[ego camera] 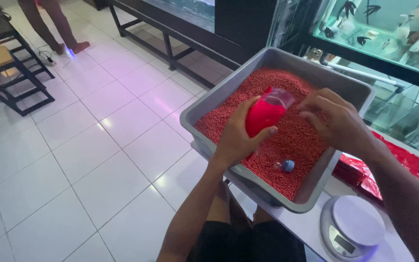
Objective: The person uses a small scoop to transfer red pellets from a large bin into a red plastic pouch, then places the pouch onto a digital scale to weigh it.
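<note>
Pellets (287,140), small and red, fill the grey tray (204,104) nearly wall to wall; tray sits at the near-left end of a white counter (311,225). Left hand (238,138) is wrapped around a clear plastic bag (266,114), held tilted over the tray's middle, bag already packed red most of the way up, only the top strip by its mouth empty. Right hand (335,119) hovers just beside the bag mouth, fingers curled loosely, touching nothing I can make out. Small blue-capped item (287,166) lies on the pellets near the tray's front wall. Round digital scale (352,225) at the counter's near edge is bare. Red packaging (403,162) lies behind the tray's right side.
</note>
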